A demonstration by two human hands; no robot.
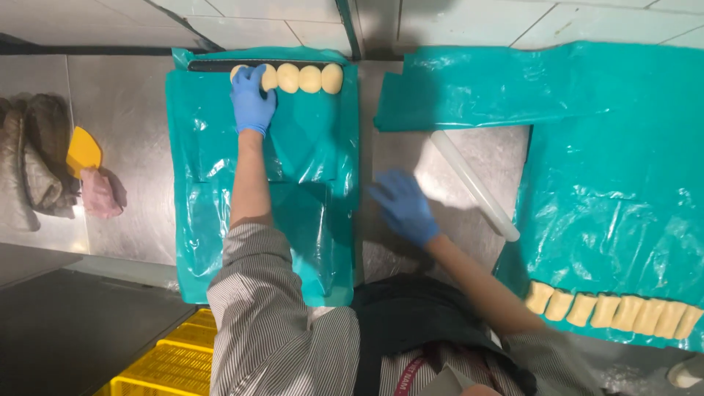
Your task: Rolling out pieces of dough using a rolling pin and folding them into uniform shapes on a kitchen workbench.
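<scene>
Gloved left hand (253,99) presses on a dough ball (240,72), upper centre, beside four placed balls (301,78). Right hand (402,205) hovers spread, empty. Cut dough pieces (612,309) wait lower right; tray sheet (308,191) mostly unfilled.

A steel counter (125,95) carries everything. A teal plastic sheet (213,191) lies on it beneath the left hand's fingers (249,77); a second, larger teal sheet (616,169) lies well off beyond the right hand's fingers (389,192). A white rolling pin (473,183) rests aslant on bare steel just beside those right fingers. Far outward of the left fingers lie a yellow scraper (84,150), a pink cloth (99,194) and a dark bundled cloth (37,158).
</scene>
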